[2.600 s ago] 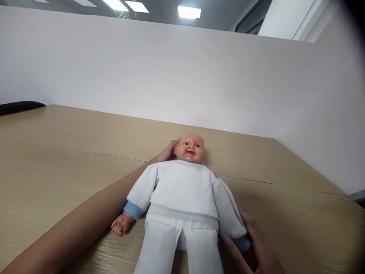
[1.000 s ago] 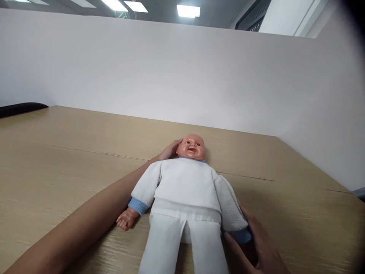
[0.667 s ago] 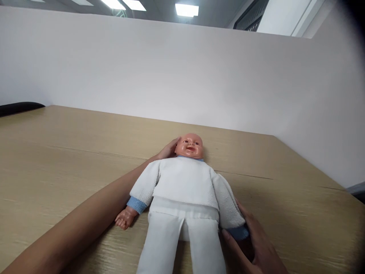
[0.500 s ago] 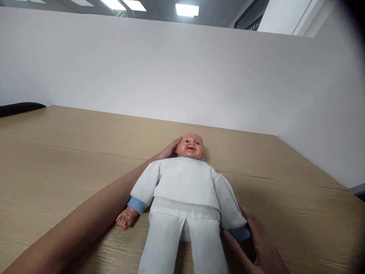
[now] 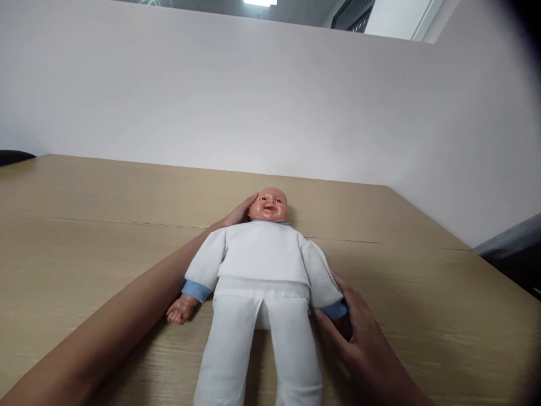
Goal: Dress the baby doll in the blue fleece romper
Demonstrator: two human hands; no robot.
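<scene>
A baby doll point(image 5: 264, 254) lies on its back on the wooden table point(image 5: 105, 192), head away from me. It wears a white fleecy top with blue cuffs and white trousers; its feet are out of frame. My left hand point(image 5: 242, 211) cups the side of the doll's head, its thumb along the cheek side and the other fingers mostly hidden under or behind the head. My right hand point(image 5: 359, 332) is wrapped round the doll's sleeve end on the right, fingers outside and thumb on the inner side, hiding the doll's hand there. The doll's other hand point(image 5: 181, 309) rests beside my left forearm.
A pale partition wall point(image 5: 253, 101) rises behind the table's far edge. A dark rounded object point(image 5: 14, 157) shows past the left edge, and a dark object with a grey top point(image 5: 513, 242) stands past the right edge.
The view has tilted down and shifted right, so the doll and both hands appear higher and further left in the picture. My hands keep their places on the doll's head and sleeve.
</scene>
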